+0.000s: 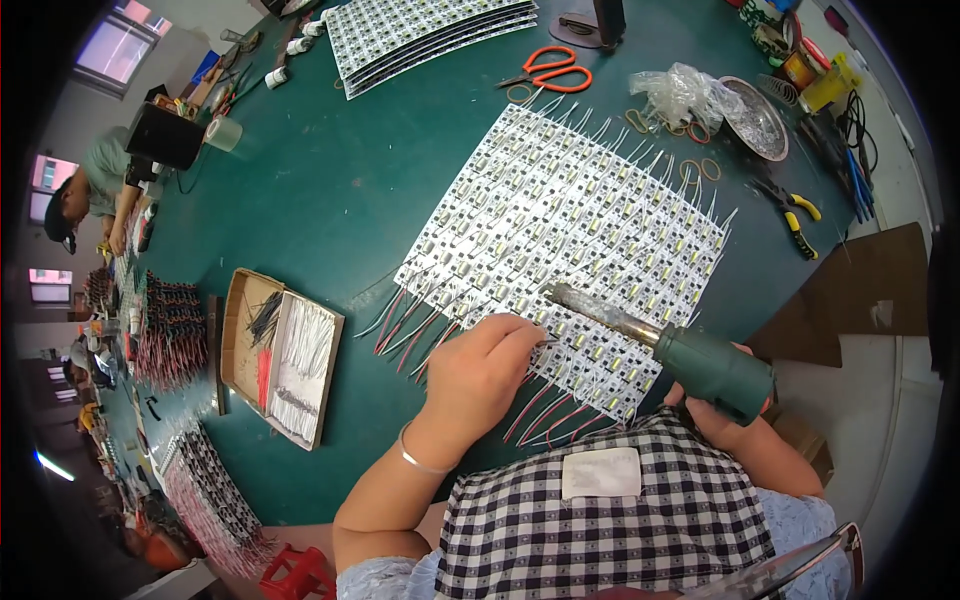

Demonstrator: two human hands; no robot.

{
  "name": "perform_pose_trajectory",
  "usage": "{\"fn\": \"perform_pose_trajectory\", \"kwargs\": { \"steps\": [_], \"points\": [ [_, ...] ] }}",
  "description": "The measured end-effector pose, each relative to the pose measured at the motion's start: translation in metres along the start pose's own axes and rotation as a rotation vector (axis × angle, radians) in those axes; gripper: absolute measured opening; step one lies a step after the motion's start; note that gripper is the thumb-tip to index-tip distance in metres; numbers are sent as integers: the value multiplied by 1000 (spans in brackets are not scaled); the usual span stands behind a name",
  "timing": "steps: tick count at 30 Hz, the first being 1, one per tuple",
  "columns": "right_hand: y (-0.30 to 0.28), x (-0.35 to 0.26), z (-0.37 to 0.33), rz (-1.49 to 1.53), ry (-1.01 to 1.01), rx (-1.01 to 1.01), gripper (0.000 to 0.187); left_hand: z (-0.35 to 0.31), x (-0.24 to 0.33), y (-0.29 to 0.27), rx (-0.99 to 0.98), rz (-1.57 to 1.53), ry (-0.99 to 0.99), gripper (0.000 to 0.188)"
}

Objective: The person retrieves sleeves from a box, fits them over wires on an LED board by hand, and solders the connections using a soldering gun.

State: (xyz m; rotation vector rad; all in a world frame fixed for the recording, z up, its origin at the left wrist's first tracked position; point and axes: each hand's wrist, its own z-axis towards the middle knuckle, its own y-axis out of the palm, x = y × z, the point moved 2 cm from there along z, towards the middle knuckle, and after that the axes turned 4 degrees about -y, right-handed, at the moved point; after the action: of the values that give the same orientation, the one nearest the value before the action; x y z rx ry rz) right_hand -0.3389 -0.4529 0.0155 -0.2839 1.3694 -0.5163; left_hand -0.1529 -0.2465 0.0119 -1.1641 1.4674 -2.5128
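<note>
A white circuit-board panel (600, 215) with rows of small components and thin wires lies on the green table in front of me. My right hand (715, 410) is wrapped round a green hot-air gun (715, 370), mostly hidden behind its body. The gun's long metal barrel points left over the panel's lower part. Beside the barrel's end, my left hand (485, 370) is closed in a pinch at the panel's near edge. A thin dark tip shows at its fingers; what they hold cannot be made out. Red, white and black wires (400, 330) stick out along this edge.
Left of the panel stands a cardboard box (330, 370) of cut wires. Orange-handled scissors (560, 70), a plastic bag (680, 95), a metal dish (755, 120) and yellow-black pliers (795, 215) lie beyond. More panels (430, 40) are stacked at the far edge. Another person (95, 185) works at far left.
</note>
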Motion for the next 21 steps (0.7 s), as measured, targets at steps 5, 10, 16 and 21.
{"fn": "perform_pose_trajectory", "kwargs": {
  "steps": [5, 10, 16, 21],
  "points": [
    [4, -3, -6, 200, 114, 95, 22, -10, -4, 3, -91, 131, -44, 22],
    [-2, 3, -5, 169, 145, 20, 27, -11, -6, 6, -14, 165, -26, 17],
    [3, 10, -9, -151, -29, -120, 37, -12, -10, 10, 42, 170, 19, 18],
    [6, 7, -2, -10, 4, -144, 33, -13, -9, 9, -10, 165, -22, 24]
  ]
}}
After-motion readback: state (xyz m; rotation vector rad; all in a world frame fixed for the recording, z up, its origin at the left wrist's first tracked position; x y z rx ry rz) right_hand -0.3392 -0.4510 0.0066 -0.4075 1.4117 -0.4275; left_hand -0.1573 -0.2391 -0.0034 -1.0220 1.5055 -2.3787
